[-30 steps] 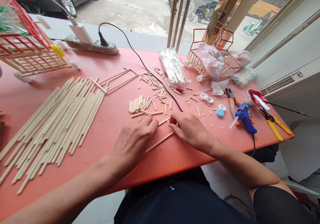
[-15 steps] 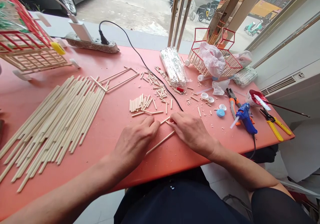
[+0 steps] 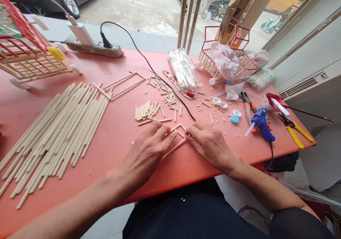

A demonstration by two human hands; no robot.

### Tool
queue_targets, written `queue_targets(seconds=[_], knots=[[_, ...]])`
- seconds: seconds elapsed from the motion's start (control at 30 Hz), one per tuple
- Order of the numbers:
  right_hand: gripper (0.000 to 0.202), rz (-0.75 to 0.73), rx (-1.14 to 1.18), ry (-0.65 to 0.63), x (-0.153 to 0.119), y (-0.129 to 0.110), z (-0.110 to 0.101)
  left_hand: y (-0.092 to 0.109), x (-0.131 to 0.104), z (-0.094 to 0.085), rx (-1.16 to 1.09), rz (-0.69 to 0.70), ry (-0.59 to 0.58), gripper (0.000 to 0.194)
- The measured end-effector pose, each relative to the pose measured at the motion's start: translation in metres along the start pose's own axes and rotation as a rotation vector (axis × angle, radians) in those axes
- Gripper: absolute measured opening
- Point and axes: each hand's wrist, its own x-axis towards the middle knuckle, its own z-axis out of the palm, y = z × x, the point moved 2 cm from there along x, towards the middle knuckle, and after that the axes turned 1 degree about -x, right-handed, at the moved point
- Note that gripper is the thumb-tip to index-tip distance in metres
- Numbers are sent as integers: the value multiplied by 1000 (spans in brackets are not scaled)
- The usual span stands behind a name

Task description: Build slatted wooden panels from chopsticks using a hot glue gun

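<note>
Between my hands lies a small frame of thin wooden sticks (image 3: pixel 174 149) on the table, its far corner pointing away from me. My left hand (image 3: pixel 145 153) is bent over the frame's left side, with thumb and forefinger pinched at a wooden stick; the hand covers much of that side. A short stick (image 3: pixel 180 134) lies across inside the far corner. My right hand (image 3: pixel 209 146) grips the frame's right side near that corner with its fingertips. Just beyond are short cut pieces (image 3: pixel 146 110), some lined up in a row.
Long sticks (image 3: pixel 53 136) are spread at the left, by another stick frame (image 3: pixel 128 91). A blue glue gun (image 3: pixel 262 125), pliers (image 3: pixel 247 107) and yellow-handled cutters (image 3: pixel 294 132) lie right. A black cable (image 3: pixel 149 65) crosses the table. Stick-built carts (image 3: pixel 34 68) stand at the back.
My right hand has shifted slightly right, uncovering the frame's far corner and the short stick. My left fingers have moved a little closer to that corner. The view has turned slightly.
</note>
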Motion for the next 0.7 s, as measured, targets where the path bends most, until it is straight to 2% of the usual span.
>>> queue_targets(seconds=[0.13,0.43,0.7], knots=[[24,-42,22,61,-4,4,2,1,2,5,25,49,39,25],[20,-110,44,116,-8,8,13,5,2,8,55,103,27,22],[21,-137,86,98,-7,11,16,4,2,11,46,114,33,26]])
